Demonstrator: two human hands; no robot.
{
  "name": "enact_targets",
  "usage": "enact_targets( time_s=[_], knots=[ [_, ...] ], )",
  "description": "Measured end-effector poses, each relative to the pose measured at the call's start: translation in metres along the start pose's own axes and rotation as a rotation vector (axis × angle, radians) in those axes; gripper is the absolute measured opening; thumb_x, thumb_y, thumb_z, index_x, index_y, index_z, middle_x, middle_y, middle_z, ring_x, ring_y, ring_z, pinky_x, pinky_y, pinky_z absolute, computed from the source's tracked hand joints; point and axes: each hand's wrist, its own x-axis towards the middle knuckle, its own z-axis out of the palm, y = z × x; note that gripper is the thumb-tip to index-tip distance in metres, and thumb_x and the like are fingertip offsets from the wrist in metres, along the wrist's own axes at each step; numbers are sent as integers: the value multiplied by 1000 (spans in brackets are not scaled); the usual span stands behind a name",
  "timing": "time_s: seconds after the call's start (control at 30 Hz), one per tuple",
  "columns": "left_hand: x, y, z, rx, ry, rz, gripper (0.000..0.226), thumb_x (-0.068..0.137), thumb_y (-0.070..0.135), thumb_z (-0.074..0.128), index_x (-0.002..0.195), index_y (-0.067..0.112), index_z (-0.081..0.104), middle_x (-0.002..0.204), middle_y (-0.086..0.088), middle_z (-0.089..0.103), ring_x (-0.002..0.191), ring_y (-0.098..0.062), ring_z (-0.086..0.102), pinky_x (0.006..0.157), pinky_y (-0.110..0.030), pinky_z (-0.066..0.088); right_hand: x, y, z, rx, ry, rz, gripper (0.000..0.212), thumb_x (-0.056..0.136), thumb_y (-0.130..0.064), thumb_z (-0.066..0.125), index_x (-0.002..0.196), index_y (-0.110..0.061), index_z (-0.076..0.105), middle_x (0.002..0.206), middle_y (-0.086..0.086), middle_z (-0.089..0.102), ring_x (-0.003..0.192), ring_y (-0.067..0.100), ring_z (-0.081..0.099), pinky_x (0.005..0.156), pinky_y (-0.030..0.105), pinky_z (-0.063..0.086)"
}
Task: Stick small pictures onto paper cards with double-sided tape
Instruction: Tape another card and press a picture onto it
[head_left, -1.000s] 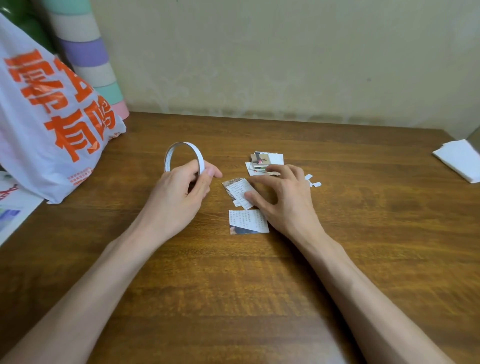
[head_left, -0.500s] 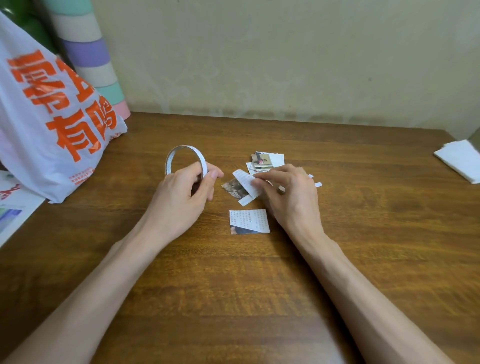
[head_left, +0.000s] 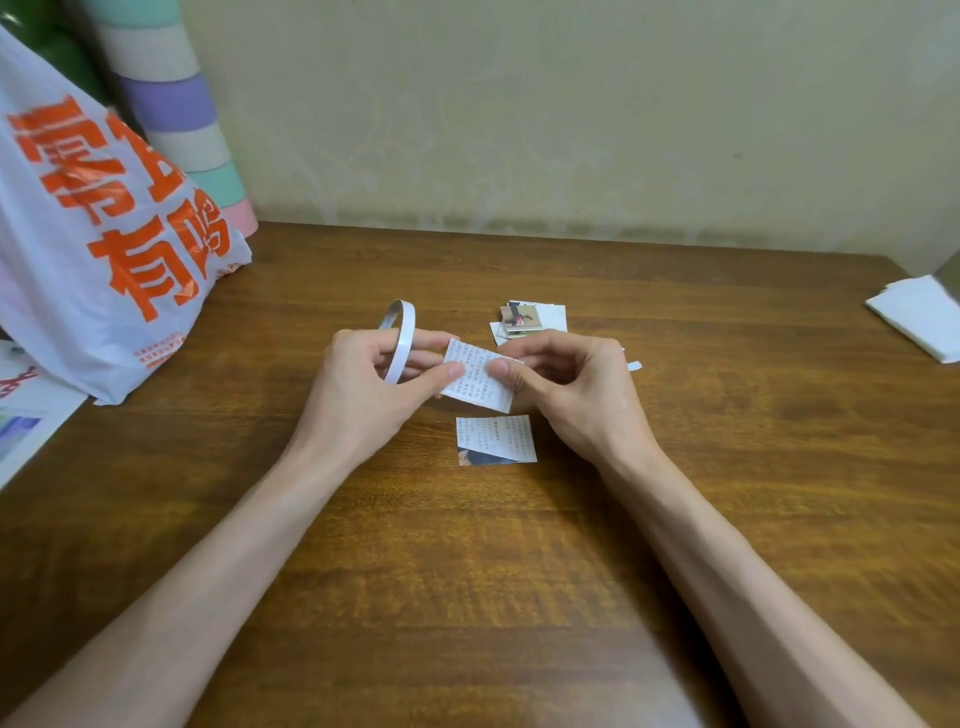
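Both thumbs and fingers pinch one small paper slip (head_left: 475, 376) printed with text, left hand (head_left: 363, 400) at its left edge, right hand (head_left: 576, 400) at its right, held just above a wooden table (head_left: 519, 571). A white tape ring (head_left: 402, 338) hangs looped over the left fingers. A second slip (head_left: 496, 439) lies below, a small pile of pictures (head_left: 527, 319) beyond, and a plastic bag (head_left: 104, 234) far left

Wooden table (head_left: 519, 571): printed card (head_left: 496, 440), plastic bag (head_left: 104, 234)
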Motion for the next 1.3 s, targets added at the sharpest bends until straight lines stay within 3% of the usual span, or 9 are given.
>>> enact_targets(
  time_s=[0.17, 0.47, 0.63, 0.73, 0.83, 0.9, 1.07, 1.2, 1.3],
  knots=[
    [-1, 2, 0, 38, 6, -16, 18, 79, 32, 89, 95, 29, 82, 80, 16, 78, 80, 6, 73, 65, -3, 49, -1, 1, 1, -97, -27, -40, 8, 95, -25, 78, 89, -19, 75, 81, -3, 77, 77, 15, 73, 81, 45, 62],
    [-2, -1, 3, 89, -28, 15, 13, 80, 37, 88, 82, 28, 79, 71, 14, 75, 63, -3, 70, 58, -14, 53, 0, 5, -1, -186, -44, -34, 11, 99, -22, 72, 89, -21, 76, 84, -6, 77, 82, 13, 73, 82, 45, 61],
    [-2, -2, -1, 95, -77, 56, 17, 97, 41, 71, 89, 31, 82, 56, 10, 63, 51, -3, 50, 53, -18, 38, -1, 0, -8, -131, -59, 18, 7, 98, -22, 75, 97, -18, 80, 86, -1, 80, 76, 11, 74, 73, 30, 60],
    [-1, 0, -4, 42, -41, 19, 26, 100, 45, 65, 89, 31, 84, 58, 2, 65, 58, -26, 52, 61, -35, 45, -1, -1, -19, -109, -94, 91, 10, 99, -26, 73, 93, -19, 76, 66, -3, 72, 55, 1, 60, 58, 13, 44],
    [1, 2, -8, -16, -68, -43, 30, 104, 41, 60, 91, 28, 84, 70, 1, 76, 59, -12, 58, 69, -26, 52, -1, 0, -28, -170, -181, 126, 13, 100, -32, 70, 93, -22, 76, 67, -9, 70, 57, -4, 54, 56, 8, 38],
    [2, 3, -8, -39, -122, -102, 38, 107, 37, 55, 90, 22, 84, 69, -4, 77, 57, -8, 60, 62, -18, 48, -1, 1, -29, -213, -210, 120, 14, 100, -34, 70, 92, -25, 78, 81, -4, 77, 66, -4, 57, 64, 11, 41],
    [3, 3, -9, -84, -326, -152, 48, 114, 32, 36, 110, 15, 80, 68, -16, 75, 59, -23, 64, 56, -23, 51, -1, 2, -27, -238, -244, 90, 9, 97, -35, 73, 95, -28, 77, 88, 3, 79, 76, 10, 66, 75, 27, 50],
    [4, -3, -10, -40, -345, -78, 50, 111, 46, 37, 102, 24, 81, 71, -7, 76, 57, -37, 62, 57, -27, 50, -2, 2, -27, -255, -268, 62, 6, 97, -34, 73, 94, -29, 74, 88, 10, 79, 81, 27, 69, 79, 36, 53],
    [5, -8, -13, 100, -351, 22, 27, 108, 40, 52, 112, 43, 78, 62, 1, 68, 55, -17, 58, 64, -29, 49, -2, 3, -26, -272, -283, 57, 6, 97, -34, 74, 91, -33, 74, 89, 9, 79, 92, 31, 71, 88, 46, 55]
  ],
)
